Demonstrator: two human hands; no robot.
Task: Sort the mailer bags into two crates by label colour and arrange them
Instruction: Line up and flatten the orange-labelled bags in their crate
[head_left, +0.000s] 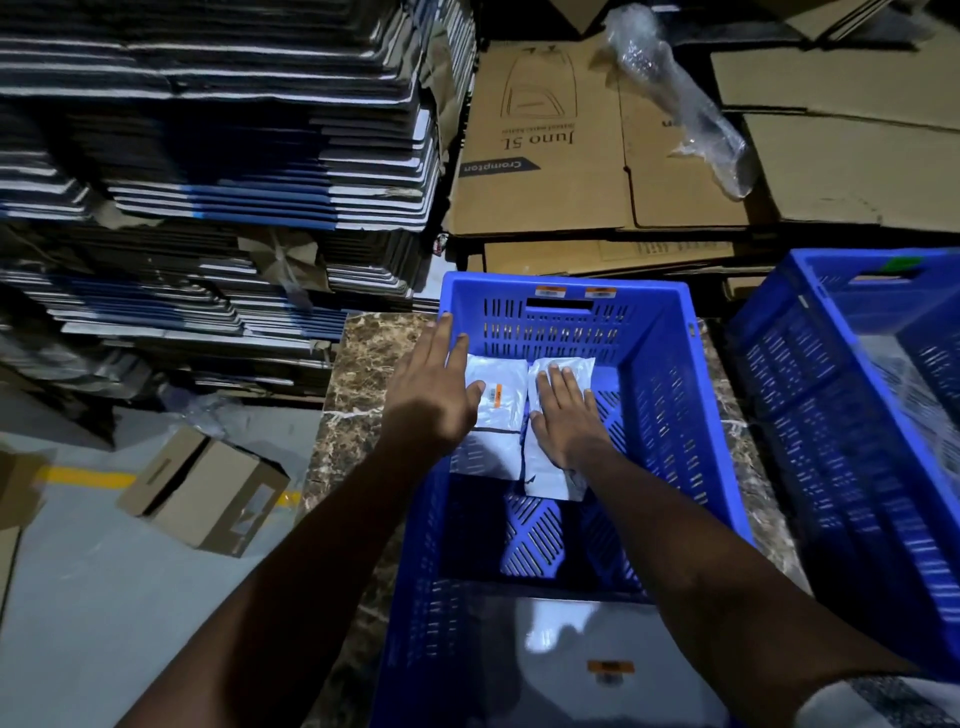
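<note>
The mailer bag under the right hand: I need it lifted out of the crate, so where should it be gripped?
Pinch the mailer bag at its near edge, coming from above: it lies flat on the crate floor, and that end sticks out past the right hand.

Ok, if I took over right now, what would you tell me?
Left hand: open, flat on the left mailer bag, the one with an orange label.
Right hand: open, pressing the right mailer bag.
Both bags lie side by side at the far end of the middle crate, which has orange stickers.
Another orange-labelled bag sits at its near end.
Second crate, right: contents unclear.
Left: keep sorting and tidying.
</note>
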